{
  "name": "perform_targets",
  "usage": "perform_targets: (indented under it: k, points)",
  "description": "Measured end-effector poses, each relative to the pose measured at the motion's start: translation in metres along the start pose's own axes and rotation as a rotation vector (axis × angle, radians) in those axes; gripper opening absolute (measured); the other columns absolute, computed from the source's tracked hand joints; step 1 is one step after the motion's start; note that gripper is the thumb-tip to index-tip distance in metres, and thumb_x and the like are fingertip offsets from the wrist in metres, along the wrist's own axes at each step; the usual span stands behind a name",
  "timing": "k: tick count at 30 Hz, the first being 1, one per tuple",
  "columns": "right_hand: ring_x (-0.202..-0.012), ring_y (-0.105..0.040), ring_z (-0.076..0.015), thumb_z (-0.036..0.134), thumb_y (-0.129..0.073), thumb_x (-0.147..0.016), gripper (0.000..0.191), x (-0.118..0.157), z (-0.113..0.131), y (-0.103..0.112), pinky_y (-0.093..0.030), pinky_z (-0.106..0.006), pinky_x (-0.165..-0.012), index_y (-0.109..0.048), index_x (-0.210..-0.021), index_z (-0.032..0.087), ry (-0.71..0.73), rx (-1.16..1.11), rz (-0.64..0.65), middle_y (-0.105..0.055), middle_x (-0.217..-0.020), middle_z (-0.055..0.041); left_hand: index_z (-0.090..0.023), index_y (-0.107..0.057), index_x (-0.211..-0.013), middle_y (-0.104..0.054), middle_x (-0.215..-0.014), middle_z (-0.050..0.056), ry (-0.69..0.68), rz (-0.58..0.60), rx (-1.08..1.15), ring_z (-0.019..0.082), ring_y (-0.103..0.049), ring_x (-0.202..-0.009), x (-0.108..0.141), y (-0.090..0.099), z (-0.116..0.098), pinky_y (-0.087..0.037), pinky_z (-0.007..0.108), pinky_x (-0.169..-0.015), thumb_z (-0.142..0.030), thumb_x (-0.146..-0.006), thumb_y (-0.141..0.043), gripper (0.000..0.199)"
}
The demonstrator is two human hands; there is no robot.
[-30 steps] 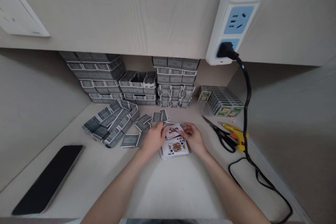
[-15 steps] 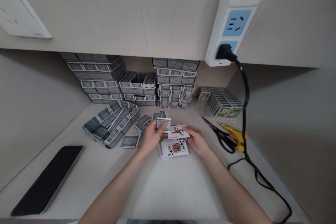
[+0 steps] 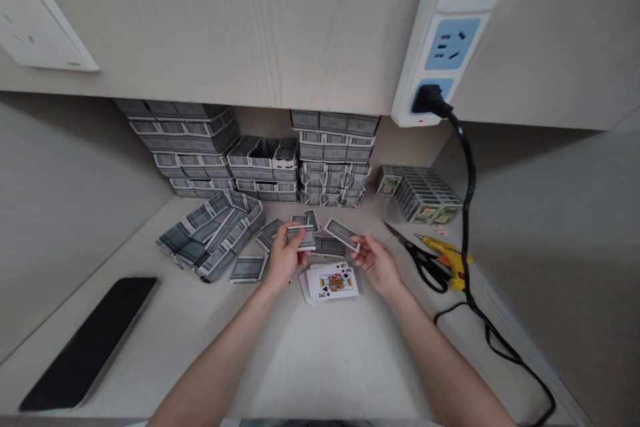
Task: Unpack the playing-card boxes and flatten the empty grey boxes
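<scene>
My left hand [image 3: 283,263] is closed on a small set of grey-backed playing cards [image 3: 304,237], thumb lying on top. How many cards it holds I cannot tell. Between thumb and fingers, my right hand [image 3: 377,263] pinches one playing card [image 3: 341,232] by its near corner, patterned back upward. Just below both hands lies a face-up card pile [image 3: 334,281] with a king of spades on top. Behind them, grey-backed cards [image 3: 329,247] rest on the table, and more loose cards [image 3: 247,269] lie left of my left hand.
An open box made of cards [image 3: 213,233] sits at left, before stacked card boxes [image 3: 333,147]. A black phone-like slab [image 3: 93,340] lies front left. Scissors [image 3: 425,263], a yellow glue gun [image 3: 455,263], packaged card decks [image 3: 425,193] and a hanging black cable [image 3: 467,207] are at right.
My right hand's card showed a joker face; a card back shows there now, farther back. My left hand moved slightly left with its cards, and the hands are farther apart.
</scene>
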State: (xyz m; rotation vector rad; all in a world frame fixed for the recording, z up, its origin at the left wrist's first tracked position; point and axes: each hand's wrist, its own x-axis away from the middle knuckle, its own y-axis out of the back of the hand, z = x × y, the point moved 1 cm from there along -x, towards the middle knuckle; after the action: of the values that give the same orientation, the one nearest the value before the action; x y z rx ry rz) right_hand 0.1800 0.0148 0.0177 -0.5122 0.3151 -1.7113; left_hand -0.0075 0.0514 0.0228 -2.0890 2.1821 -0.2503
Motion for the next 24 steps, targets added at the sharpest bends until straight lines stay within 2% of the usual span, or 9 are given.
perform_targets:
  k: [2,4,6,11,18,24]
  points:
    - [-0.039,-0.05,-0.0069,0.036,-0.072,-0.059,0.034,0.0,-0.001,0.0,-0.037,-0.015,-0.035,-0.06,-0.085,0.017,0.046,0.043,-0.017,-0.058,-0.05,0.0033,-0.02,-0.044,-0.097,-0.049,-0.041,-0.008,0.016,-0.004,-0.015,0.007,-0.038,-0.025,0.0,0.0,0.001,-0.026,0.014,-0.027,-0.045,-0.07,-0.055,0.039]
    - [-0.039,-0.051,-0.0072,0.031,-0.074,-0.057,0.049,0.001,-0.002,0.0,-0.038,-0.015,-0.036,-0.055,-0.101,0.021,0.07,0.074,-0.008,-0.056,-0.05,0.006,-0.02,-0.044,-0.096,-0.047,-0.04,-0.009,0.02,-0.011,-0.026,0.006,-0.037,-0.025,0.0,0.0,0.001,-0.025,0.014,-0.027,-0.046,-0.07,-0.054,0.038]
    - [-0.042,-0.053,-0.0085,0.031,-0.073,-0.058,0.057,0.001,-0.004,-0.001,-0.041,-0.017,-0.039,-0.05,-0.109,0.023,0.062,0.099,0.019,-0.057,-0.053,0.006,-0.02,-0.045,-0.095,-0.046,-0.042,-0.009,0.017,-0.014,-0.029,0.006,-0.038,-0.026,0.0,0.0,0.001,-0.026,0.014,-0.027,-0.046,-0.07,-0.053,0.037]
    - [-0.041,-0.054,-0.0097,0.032,-0.072,-0.058,0.049,0.004,-0.009,-0.007,-0.042,-0.02,-0.039,-0.055,-0.102,0.019,0.03,0.179,0.099,-0.061,-0.063,0.0025,-0.019,-0.046,-0.089,-0.044,-0.05,-0.009,-0.019,-0.059,-0.039,0.005,-0.039,-0.03,-0.001,0.0,0.0,-0.026,0.014,-0.027,-0.044,-0.071,-0.052,0.031]
    - [-0.039,-0.053,-0.0089,0.032,-0.07,-0.06,0.044,0.007,-0.009,-0.009,-0.04,-0.02,-0.036,-0.057,-0.1,0.018,0.023,0.221,0.162,-0.063,-0.066,0.0013,-0.018,-0.048,-0.087,-0.042,-0.05,-0.008,-0.072,-0.057,-0.161,0.005,-0.035,-0.032,-0.001,0.001,0.001,-0.025,0.015,-0.03,-0.04,-0.073,-0.051,0.026]
    - [-0.036,-0.052,-0.0088,0.03,-0.07,-0.059,0.045,0.007,-0.01,-0.008,-0.037,-0.019,-0.035,-0.059,-0.101,0.016,-0.005,0.264,0.212,-0.059,-0.056,0.0036,-0.02,-0.049,-0.095,-0.048,-0.057,-0.006,-0.215,-0.081,-0.376,0.008,-0.044,-0.041,0.003,0.003,-0.001,-0.036,0.018,-0.041,-0.037,-0.077,-0.048,0.025]
